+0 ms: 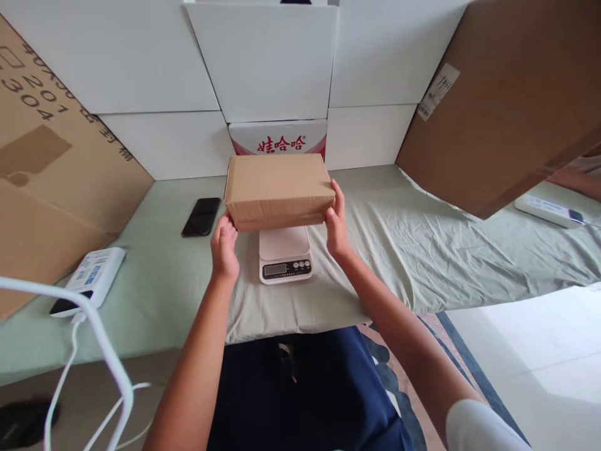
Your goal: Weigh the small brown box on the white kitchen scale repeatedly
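A closed brown cardboard box (277,188) is held between my two hands over a small pink-white kitchen scale (284,254). My left hand (224,245) grips the box's lower left corner. My right hand (336,220) presses flat against its right side. The box covers the back part of the scale's platform; whether it rests on the platform or hovers just above it I cannot tell. The scale's display and buttons face me and stay uncovered.
A black phone (201,216) lies left of the scale on the pale green cloth (422,250). A white power bank (91,279) with cable sits at the left. Large brown cardboard sheets (507,94) lean at both sides. White panels and a red-lettered white carton (279,139) stand behind.
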`<state>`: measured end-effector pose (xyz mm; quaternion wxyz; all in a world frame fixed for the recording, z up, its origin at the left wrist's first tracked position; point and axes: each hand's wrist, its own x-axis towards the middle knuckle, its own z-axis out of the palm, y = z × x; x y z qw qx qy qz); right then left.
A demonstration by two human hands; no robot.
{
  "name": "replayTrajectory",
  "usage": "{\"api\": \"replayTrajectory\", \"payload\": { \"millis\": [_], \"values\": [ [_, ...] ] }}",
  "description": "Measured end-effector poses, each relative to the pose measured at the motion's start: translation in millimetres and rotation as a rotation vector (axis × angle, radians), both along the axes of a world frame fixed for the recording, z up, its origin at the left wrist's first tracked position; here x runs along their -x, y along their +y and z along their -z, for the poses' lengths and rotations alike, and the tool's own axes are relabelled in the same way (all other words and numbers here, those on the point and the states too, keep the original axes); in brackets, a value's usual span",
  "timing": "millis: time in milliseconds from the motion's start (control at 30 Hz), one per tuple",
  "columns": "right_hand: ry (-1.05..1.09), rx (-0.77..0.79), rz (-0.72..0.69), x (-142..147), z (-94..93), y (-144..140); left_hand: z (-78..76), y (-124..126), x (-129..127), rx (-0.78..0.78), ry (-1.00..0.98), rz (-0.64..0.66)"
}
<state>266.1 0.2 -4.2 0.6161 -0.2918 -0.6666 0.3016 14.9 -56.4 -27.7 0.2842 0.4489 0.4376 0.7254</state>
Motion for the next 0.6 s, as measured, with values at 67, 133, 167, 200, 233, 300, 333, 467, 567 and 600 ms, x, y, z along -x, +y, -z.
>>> {"api": "replayTrajectory", "payload": {
  "millis": [67, 133, 167, 200, 233, 300, 333, 467, 567, 600],
  "values": [
    [0.018, -0.027, 0.001, 7.7, -2.8, 26.9, -6.5, 31.1, 7.8, -0.012, 0.001, 0.029],
    [0.023, -0.023, -0.009, 16.6, 4.5, 54.4, -2.2, 60.6, 13.5, 0.019, -0.006, 0.023],
    [0.017, -0.007, -0.017, 20.5, 11.3, 66.4, 3.8, 73.0, 15.5, 0.042, -0.011, 0.013],
    [0.009, 0.018, -0.024, 23.8, 19.2, 76.3, 11.5, 83.1, 17.0, 0.069, -0.018, 0.001],
    [0.001, 0.046, -0.027, 26.3, 27.3, 84.0, 20.0, 90.8, 18.1, 0.098, -0.027, -0.008],
    [-0.005, 0.097, -0.026, 28.7, 40.8, 92.5, 36.0, 99.6, 19.5, 0.148, -0.057, -0.012],
    [-0.004, 0.115, -0.026, 29.0, 45.1, 93.9, 42.0, 101.4, 20.0, 0.164, -0.075, -0.011],
    [0.006, 0.172, -0.073, 28.2, 47.0, 90.8, 49.2, 101.1, 20.9, 0.192, -0.118, 0.001],
    [0.074, 0.191, -0.070, 25.8, 45.7, 88.3, 44.8, 99.3, 23.5, 0.212, -0.133, 0.028],
    [0.109, 0.194, -0.046, 24.2, 46.8, 88.6, 43.3, 98.7, 25.1, 0.215, -0.143, 0.036]
  ]
}}
